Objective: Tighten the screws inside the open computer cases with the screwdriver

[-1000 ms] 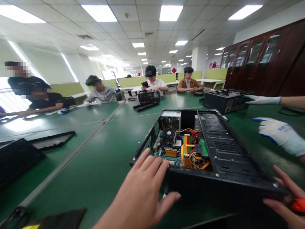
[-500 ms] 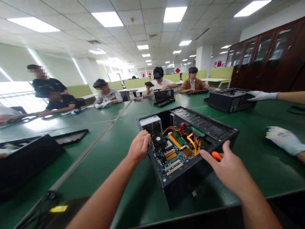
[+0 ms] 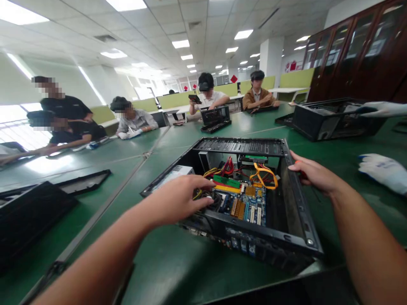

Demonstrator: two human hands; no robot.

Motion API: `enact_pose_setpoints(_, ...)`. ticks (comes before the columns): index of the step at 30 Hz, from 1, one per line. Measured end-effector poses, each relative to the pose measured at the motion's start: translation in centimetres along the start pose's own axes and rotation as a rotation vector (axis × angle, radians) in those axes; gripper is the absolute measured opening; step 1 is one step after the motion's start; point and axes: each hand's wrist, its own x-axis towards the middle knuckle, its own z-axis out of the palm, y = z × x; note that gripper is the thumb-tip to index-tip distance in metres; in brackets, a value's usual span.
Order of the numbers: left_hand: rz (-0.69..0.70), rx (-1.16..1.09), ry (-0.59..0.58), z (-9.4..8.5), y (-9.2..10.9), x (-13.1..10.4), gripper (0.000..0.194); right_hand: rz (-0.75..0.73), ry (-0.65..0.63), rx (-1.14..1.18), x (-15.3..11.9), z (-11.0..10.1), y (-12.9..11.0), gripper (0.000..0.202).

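Note:
An opened black computer case (image 3: 302, 199) lies on its side in front of me. Inside are a blue motherboard (image 3: 254, 203), green and yellow memory sticks (image 3: 227, 182), a power supply (image 3: 178, 171) and an orange ribbon cable (image 3: 270, 180). Over the case's left part reaches my left hand (image 3: 178, 199), its thumb and fingers apart near the processor fan (image 3: 216, 201). My right hand (image 3: 318, 171) rests against the right rim with its fingers curled. In it shows a bit of orange, apparently the handle of a screwdriver (image 3: 298, 162); most of it is hidden.
At the right, a co-worker's white-gloved hands (image 3: 381, 109) are by another black case (image 3: 337, 123). A dark case (image 3: 32, 220) and its panel (image 3: 84, 182) lie at the left on the green table (image 3: 159, 254). Several people sit across the table.
The computer case has turned, so its port side now faces me. My left hand has moved from the rim to above the inside, while my right has shifted to the far right rim.

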Motion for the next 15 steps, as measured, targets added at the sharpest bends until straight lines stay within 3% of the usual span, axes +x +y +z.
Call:
enact_pose_setpoints(2,0.066,0.009,-0.190,-0.5,-1.9,3.6,0.059,0.001,-0.015,-0.014,1.7,-0.1,-0.3,0.080)
enact_pose_setpoints(5,0.132,0.018,-0.373,0.9,-3.0,7.5,0.081,-0.003,-0.051,-0.017,3.7,-0.6,-1.0,0.077)
enact_pose_setpoints(8,0.178,0.108,-0.405,3.0,-2.3,9.0,0.064,-0.006,-0.103,-0.037,4.9,-1.2,-1.6,0.070)
enact_pose_setpoints(11,0.181,0.217,-0.424,3.9,-1.9,9.7,0.046,-0.009,-0.125,-0.067,5.9,-1.5,-1.4,0.068)
enact_pose_setpoints(15,0.219,0.115,-0.346,3.5,-3.4,11.8,0.052,0.010,-0.097,-0.022,6.9,-1.5,-0.4,0.066)
